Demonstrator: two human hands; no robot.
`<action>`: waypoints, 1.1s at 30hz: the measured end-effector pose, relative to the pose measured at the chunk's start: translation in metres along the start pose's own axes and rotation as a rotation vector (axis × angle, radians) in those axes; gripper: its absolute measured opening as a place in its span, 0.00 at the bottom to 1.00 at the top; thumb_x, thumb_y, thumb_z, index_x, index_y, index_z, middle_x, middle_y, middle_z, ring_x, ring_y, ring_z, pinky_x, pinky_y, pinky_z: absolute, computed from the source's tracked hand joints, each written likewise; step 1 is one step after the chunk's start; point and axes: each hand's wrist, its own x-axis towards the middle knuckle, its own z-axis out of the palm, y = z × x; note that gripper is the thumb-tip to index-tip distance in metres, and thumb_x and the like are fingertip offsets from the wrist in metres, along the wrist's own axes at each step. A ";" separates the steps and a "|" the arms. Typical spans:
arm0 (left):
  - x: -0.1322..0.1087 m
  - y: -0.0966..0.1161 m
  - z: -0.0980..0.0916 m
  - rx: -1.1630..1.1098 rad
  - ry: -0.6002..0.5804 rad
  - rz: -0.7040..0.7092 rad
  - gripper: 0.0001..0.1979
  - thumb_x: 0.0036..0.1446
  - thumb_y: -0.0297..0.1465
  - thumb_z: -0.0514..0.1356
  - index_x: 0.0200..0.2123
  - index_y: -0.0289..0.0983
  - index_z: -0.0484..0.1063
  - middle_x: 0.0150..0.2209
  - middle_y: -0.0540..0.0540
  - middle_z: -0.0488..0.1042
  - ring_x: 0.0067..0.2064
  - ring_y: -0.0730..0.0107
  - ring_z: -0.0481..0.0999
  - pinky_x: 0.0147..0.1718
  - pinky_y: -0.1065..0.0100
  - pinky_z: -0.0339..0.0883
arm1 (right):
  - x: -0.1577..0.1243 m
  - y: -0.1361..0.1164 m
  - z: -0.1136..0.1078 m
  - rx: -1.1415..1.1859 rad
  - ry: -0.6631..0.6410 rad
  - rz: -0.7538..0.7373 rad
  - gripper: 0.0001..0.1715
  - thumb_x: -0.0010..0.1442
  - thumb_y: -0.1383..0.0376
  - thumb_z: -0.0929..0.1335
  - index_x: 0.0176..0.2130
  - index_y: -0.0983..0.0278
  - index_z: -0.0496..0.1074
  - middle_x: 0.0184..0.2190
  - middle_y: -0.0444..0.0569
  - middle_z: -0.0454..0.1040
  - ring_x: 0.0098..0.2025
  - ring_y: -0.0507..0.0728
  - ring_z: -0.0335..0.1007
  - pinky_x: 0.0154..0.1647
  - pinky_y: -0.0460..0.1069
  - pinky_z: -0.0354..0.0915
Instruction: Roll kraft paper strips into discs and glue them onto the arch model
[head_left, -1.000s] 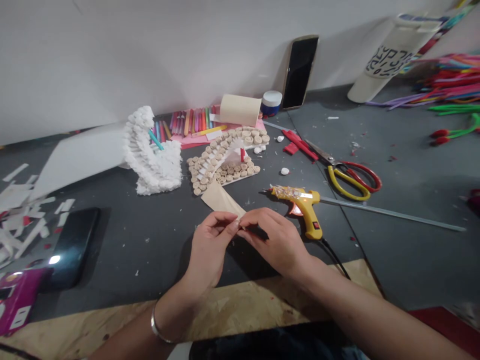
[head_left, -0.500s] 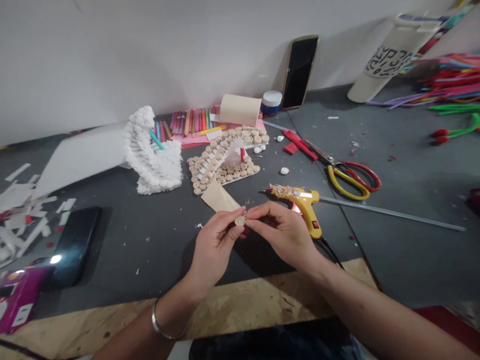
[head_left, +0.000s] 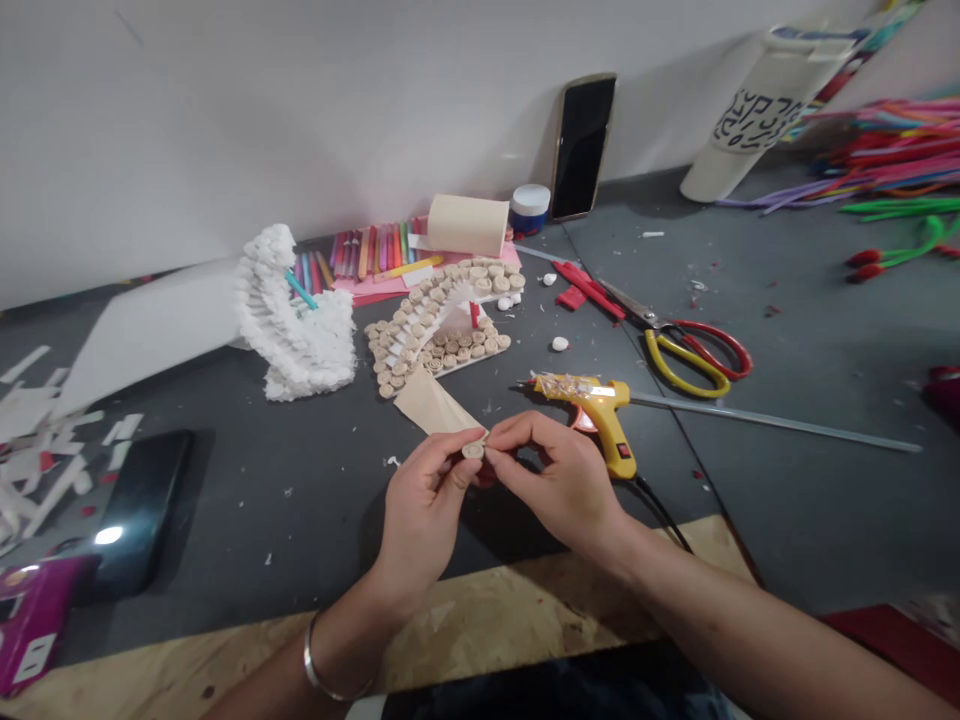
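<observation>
Above dark table (head_left: 247,520), left hand (head_left: 424,510), right hand (head_left: 555,475): grip clamped on wooden disc (head_left: 472,451).

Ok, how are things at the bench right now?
Left hand and right hand pinching a small rolled paper coil. Beige paper piece just beyond. Yellow hot glue gun beside right hand.

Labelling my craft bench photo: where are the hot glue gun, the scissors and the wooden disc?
Hot glue gun (head_left: 600,412), head view, yellow body.
Scissors (head_left: 686,384), head view, yellow handle loop.
Wooden disc (head_left: 472,451), head view, its flat face.
</observation>
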 end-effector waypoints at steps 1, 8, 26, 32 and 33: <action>0.001 0.000 0.000 -0.017 -0.007 -0.016 0.10 0.60 0.36 0.62 0.43 0.41 0.79 0.35 0.48 0.78 0.30 0.72 0.78 0.33 0.71 0.74 | 0.000 -0.001 0.000 -0.017 0.007 -0.010 0.04 0.56 0.69 0.70 0.30 0.60 0.72 0.29 0.45 0.78 0.34 0.54 0.76 0.35 0.48 0.71; 0.003 -0.001 0.002 -0.123 -0.006 -0.096 0.08 0.56 0.35 0.64 0.38 0.39 0.78 0.30 0.49 0.78 0.28 0.72 0.77 0.30 0.71 0.74 | 0.005 -0.002 -0.004 -0.185 -0.024 -0.119 0.06 0.56 0.71 0.69 0.29 0.61 0.71 0.29 0.45 0.78 0.33 0.54 0.75 0.36 0.49 0.69; 0.011 0.001 -0.002 -0.475 -0.050 -0.447 0.18 0.45 0.40 0.72 0.33 0.34 0.74 0.19 0.54 0.68 0.18 0.82 0.60 0.14 0.80 0.53 | 0.015 -0.017 -0.033 -0.219 -0.191 0.058 0.09 0.60 0.61 0.68 0.41 0.61 0.74 0.35 0.46 0.79 0.35 0.53 0.75 0.36 0.47 0.68; 0.008 0.004 -0.009 -0.528 -0.054 -0.506 0.20 0.45 0.40 0.72 0.35 0.35 0.72 0.19 0.54 0.67 0.19 0.83 0.58 0.15 0.80 0.51 | -0.008 -0.027 -0.093 -0.963 -0.074 0.056 0.16 0.63 0.51 0.65 0.33 0.60 0.70 0.24 0.43 0.73 0.23 0.53 0.66 0.24 0.47 0.55; 0.007 0.004 -0.009 -0.534 -0.059 -0.505 0.19 0.46 0.40 0.72 0.36 0.35 0.71 0.19 0.54 0.67 0.19 0.83 0.58 0.15 0.80 0.51 | -0.012 -0.021 -0.099 -1.027 -0.065 0.099 0.18 0.62 0.48 0.65 0.32 0.59 0.70 0.24 0.43 0.73 0.23 0.54 0.66 0.24 0.48 0.53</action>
